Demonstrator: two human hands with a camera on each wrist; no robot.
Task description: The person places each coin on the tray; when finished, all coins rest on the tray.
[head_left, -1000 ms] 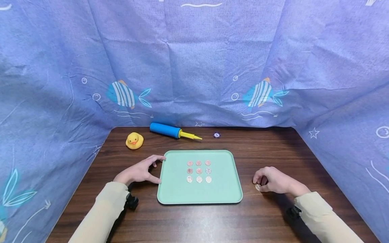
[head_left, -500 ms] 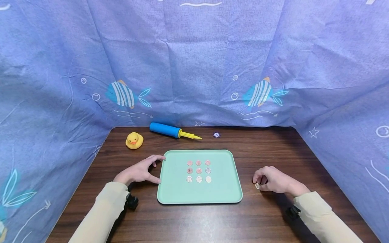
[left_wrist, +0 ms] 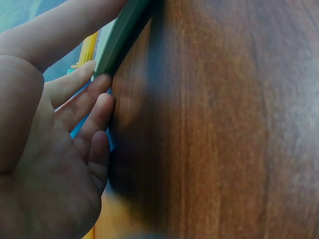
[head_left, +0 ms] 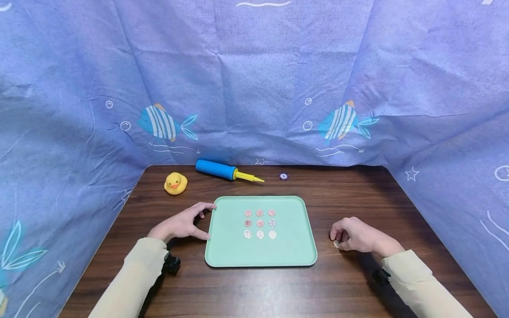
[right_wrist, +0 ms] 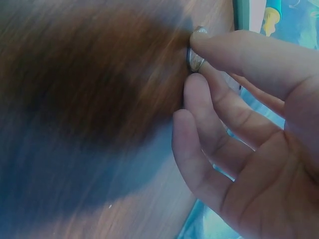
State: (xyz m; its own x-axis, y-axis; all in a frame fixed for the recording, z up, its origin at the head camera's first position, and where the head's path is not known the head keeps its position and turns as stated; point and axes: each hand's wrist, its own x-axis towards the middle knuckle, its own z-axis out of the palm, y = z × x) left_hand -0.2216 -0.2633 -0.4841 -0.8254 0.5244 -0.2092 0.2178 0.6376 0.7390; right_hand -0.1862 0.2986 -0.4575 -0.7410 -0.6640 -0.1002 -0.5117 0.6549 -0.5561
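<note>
A pale green tray (head_left: pixel 230 254) lies on the dark wooden table, bearing coins (head_left: pixel 260 223) laid out in three rows of three. The far row looks coppery, the near row silvery, and the middle row mixes both. At the tray's left rim rests my left hand (head_left: pixel 183 223), thumb and forefinger spread along the edge; its other fingers sit loosely bent beside the rim in the left wrist view. To the right of the tray, my right hand (head_left: pixel 358 236) pinches a silvery coin (right_wrist: pixel 198 56) low at the tabletop, thumb over its face and partly hiding it.
Behind the tray lie a blue hand pump (head_left: pixel 216 169) with a yellow nozzle and a dark poker chip (head_left: pixel 283 176). A yellow rubber duck (head_left: pixel 175 183) sits at the back left. A blue fish-print curtain (head_left: pixel 254 88) hangs round the table's back and sides.
Both hands stay almost where they were. The coin under the right thumb shows slightly less than before; the tray and its coins keep their places.
</note>
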